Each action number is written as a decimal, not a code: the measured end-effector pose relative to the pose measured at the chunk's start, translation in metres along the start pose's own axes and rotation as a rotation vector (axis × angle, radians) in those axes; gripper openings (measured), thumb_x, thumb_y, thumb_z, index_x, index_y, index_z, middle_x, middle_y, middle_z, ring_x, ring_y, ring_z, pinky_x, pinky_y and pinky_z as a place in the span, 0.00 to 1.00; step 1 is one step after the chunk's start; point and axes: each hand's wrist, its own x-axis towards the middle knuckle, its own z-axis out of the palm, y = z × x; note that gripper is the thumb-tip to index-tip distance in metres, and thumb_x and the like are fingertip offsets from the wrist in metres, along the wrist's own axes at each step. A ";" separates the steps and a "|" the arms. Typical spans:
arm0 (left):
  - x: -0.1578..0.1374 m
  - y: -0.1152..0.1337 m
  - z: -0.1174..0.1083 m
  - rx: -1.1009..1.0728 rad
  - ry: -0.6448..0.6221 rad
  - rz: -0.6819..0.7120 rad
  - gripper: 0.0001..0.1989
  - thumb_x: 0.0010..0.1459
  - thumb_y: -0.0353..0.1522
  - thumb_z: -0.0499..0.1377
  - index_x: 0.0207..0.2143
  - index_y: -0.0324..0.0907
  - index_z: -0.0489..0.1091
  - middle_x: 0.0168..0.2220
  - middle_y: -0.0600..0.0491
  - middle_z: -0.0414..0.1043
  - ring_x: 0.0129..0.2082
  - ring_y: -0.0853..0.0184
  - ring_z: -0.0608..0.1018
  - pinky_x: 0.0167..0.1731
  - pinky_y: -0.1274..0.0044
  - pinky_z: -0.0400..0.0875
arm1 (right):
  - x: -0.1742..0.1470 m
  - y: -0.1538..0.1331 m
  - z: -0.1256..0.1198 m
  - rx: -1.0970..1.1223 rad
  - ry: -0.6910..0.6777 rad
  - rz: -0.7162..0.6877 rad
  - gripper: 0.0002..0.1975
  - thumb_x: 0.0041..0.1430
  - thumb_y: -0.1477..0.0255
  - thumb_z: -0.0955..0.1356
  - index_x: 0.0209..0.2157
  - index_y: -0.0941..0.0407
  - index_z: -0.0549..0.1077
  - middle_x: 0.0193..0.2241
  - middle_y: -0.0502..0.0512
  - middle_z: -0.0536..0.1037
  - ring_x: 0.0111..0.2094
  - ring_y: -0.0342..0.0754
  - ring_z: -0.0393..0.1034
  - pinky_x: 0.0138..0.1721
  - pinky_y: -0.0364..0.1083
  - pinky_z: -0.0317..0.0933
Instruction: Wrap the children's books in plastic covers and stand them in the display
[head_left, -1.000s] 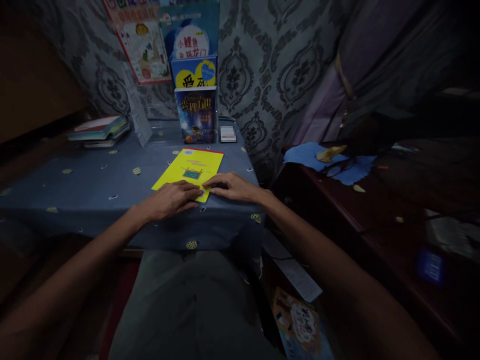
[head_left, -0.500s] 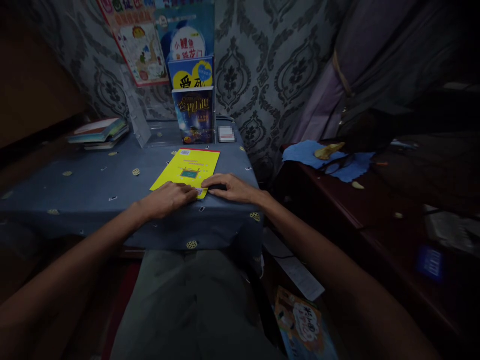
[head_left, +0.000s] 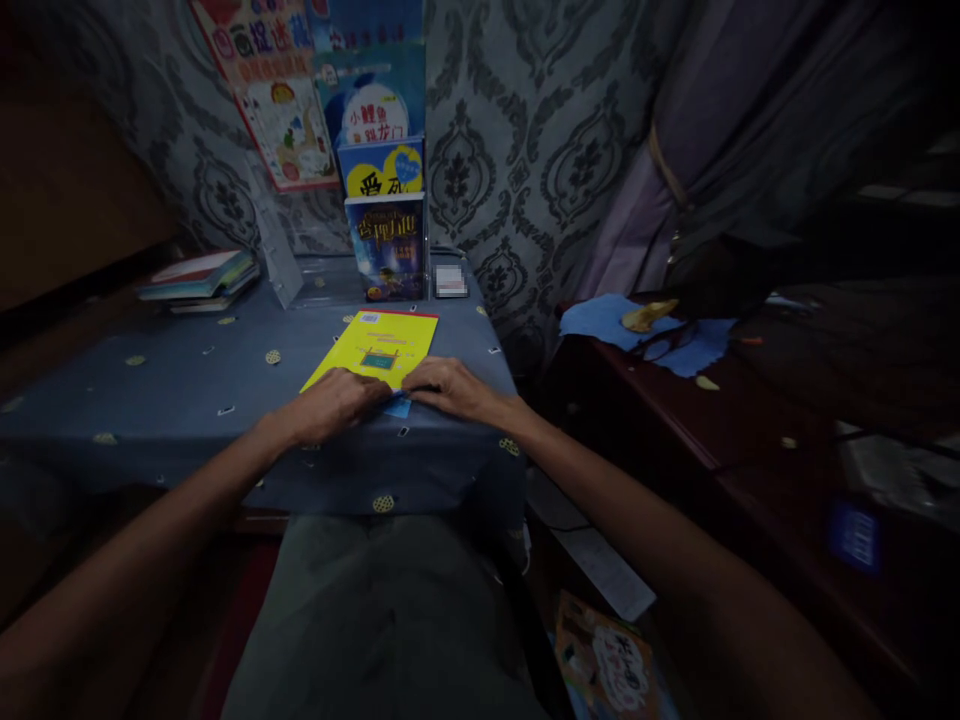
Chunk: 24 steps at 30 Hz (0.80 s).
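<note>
A thin yellow book (head_left: pixel 356 340) with a red far edge lies on the blue patterned tablecloth in front of me. My left hand (head_left: pixel 343 398) is closed at its near edge, fingers curled over the cover. From the right, my right hand (head_left: pixel 448 388) pinches the near right corner, thumb and fingers bent together. Between the two hands a small light-blue patch (head_left: pixel 397 407) shows below the book's near edge; I cannot tell whether it is an inside page or a separate sheet. The fingertips are partly hidden.
Behind the book stands a clear rack holding several books (head_left: pixel 386 245). A stack of books (head_left: pixel 199 278) lies at the left on the tablecloth (head_left: pixel 172 390). To the right, a dark red table (head_left: pixel 675 420) bears a blue cloth (head_left: pixel 592 320). Another book (head_left: pixel 607 655) lies low at the right.
Both hands have curled in at the book's near edge, and the right hand's fingers have closed together. A light-blue patch now shows there. The view has tilted slightly up.
</note>
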 end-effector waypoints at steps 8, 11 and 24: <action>-0.002 -0.012 -0.012 -0.134 0.054 -0.134 0.21 0.71 0.41 0.45 0.47 0.43 0.76 0.44 0.46 0.82 0.42 0.59 0.82 0.41 0.73 0.71 | 0.030 -0.042 0.018 -0.265 -0.071 0.061 0.08 0.68 0.75 0.67 0.41 0.58 0.80 0.39 0.61 0.84 0.42 0.51 0.79 0.44 0.46 0.68; -0.003 -0.031 -0.012 -0.077 0.054 -0.223 0.23 0.71 0.42 0.43 0.45 0.42 0.76 0.44 0.45 0.82 0.42 0.57 0.82 0.40 0.71 0.71 | 0.059 -0.061 0.040 -0.394 -0.084 0.160 0.11 0.68 0.76 0.64 0.43 0.61 0.80 0.39 0.66 0.84 0.40 0.55 0.79 0.41 0.48 0.68; 0.045 -0.030 -0.006 0.039 -0.031 -0.321 0.15 0.68 0.37 0.53 0.52 0.41 0.72 0.53 0.43 0.76 0.54 0.55 0.77 0.50 0.67 0.71 | 0.053 -0.040 0.021 0.035 0.070 -0.010 0.09 0.63 0.76 0.67 0.33 0.58 0.80 0.33 0.54 0.84 0.36 0.48 0.78 0.40 0.44 0.66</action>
